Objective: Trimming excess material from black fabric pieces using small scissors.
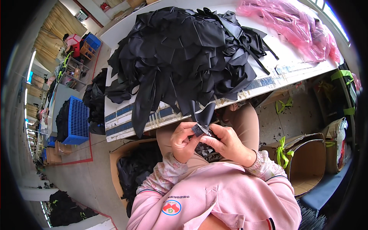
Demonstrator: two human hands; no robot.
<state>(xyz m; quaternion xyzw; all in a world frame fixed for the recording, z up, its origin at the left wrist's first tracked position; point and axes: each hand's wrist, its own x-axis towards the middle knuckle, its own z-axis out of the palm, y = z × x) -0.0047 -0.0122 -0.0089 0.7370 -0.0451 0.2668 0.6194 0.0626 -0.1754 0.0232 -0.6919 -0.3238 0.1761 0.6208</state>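
My left hand (183,142) pinches the end of a black fabric strip (205,114) between thumb and fingers, just past the table's near edge. The strip hangs down from a big heap of black fabric pieces (180,50). Close against it, my right hand (228,142) is closed around small thread snips (202,129). Their silver blades lie at the strip's end; the handles are mostly hidden by my fingers. Both hands are above my lap, nearly touching.
The white table (283,78) has a worn, taped edge. Pink plastic film (295,28) lies at its far right. A carton of black fabric (115,157) stands at my left, an open carton (306,165) at my right. A blue crate (78,120) stands further left.
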